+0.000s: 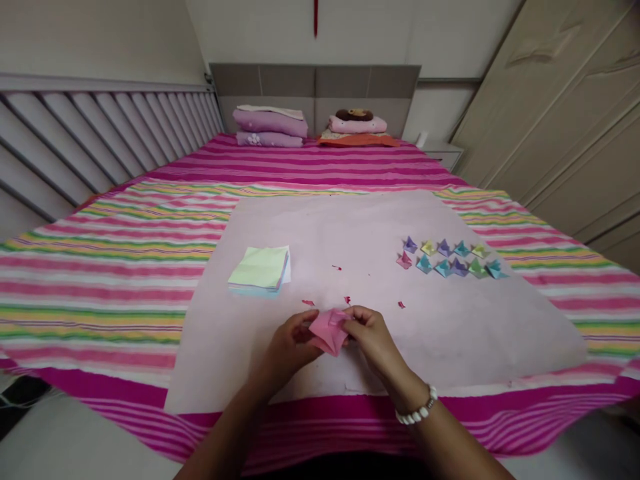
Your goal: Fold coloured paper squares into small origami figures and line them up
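Between my two hands, a partly folded piece of pink paper [330, 331] is held just above the near half of the large pale sheet [320, 233]. My left hand [294, 339] grips its left side, thumb and fingers closed on the edge. On the other side my right hand [369, 335] pinches the right flap, with the thumb on top; some fingertips are hidden behind the paper. Small red scraps [309, 303] lie on the sheet just beyond my hands. A white bead bracelet [417, 408] circles my right wrist.
A stack of coloured square paper [260, 269], pale green on top, lies at left. Two rows of small folded paper figures [443, 268] stand at right. The sheet rests on a striped bed [125, 267]. Folded bedding [270, 127] sits by the headboard [315, 83].
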Demonstrator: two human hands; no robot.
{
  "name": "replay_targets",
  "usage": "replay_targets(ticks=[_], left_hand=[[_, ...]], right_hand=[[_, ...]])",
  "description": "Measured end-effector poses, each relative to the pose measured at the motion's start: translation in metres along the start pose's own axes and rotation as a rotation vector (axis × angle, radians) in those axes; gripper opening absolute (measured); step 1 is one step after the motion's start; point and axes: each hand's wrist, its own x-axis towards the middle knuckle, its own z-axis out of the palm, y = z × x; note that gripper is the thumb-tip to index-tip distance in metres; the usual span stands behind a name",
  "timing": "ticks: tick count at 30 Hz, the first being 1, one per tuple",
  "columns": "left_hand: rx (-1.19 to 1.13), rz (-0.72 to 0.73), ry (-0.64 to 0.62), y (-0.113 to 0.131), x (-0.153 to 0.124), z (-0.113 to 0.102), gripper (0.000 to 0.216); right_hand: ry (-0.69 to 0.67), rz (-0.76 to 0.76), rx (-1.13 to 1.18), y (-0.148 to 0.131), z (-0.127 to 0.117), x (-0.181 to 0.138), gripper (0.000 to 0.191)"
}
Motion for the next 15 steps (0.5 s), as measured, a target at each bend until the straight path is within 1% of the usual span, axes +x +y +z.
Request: replay_targets(ticks=[2,3,5,8,11,13,15], left_hand=[[0.145,0.096,0.086,-0.001,0.002,0.001,0.049],[0.197,0.134,0.105,0.0,0.002,0.001,0.041],[0.233,0.155,0.099,0.002,0.002,0.001,0.026],[0.176,0.094,0.066,0.004,0.0,0.002,0.02],[0.039,0.016,0.041,0.004,-0.001,0.003,0.022],[-0.061,-0.035,0.076,0.003,-0.001,0.004,0.024],[-0.129,-0.09,0.146,0.002,-0.001,0.005,0.027]], right_hand=[[-0.02,0.014,0.004,-0.001,0.002,-0.001,0.003],[-0.03,0.021,0.007,-0.002,0.003,-0.002,0.003],[-0.053,0.036,0.018,-0.003,0.004,-0.004,0.004],[-0.111,0.06,0.04,-0.007,0.005,-0.006,0.013],[-0.173,0.075,0.073,-0.011,0.004,-0.007,0.032],[-0.177,0.079,0.099,-0.011,0.003,-0.007,0.041],[-0.168,0.087,0.108,-0.009,0.003,-0.008,0.044]])
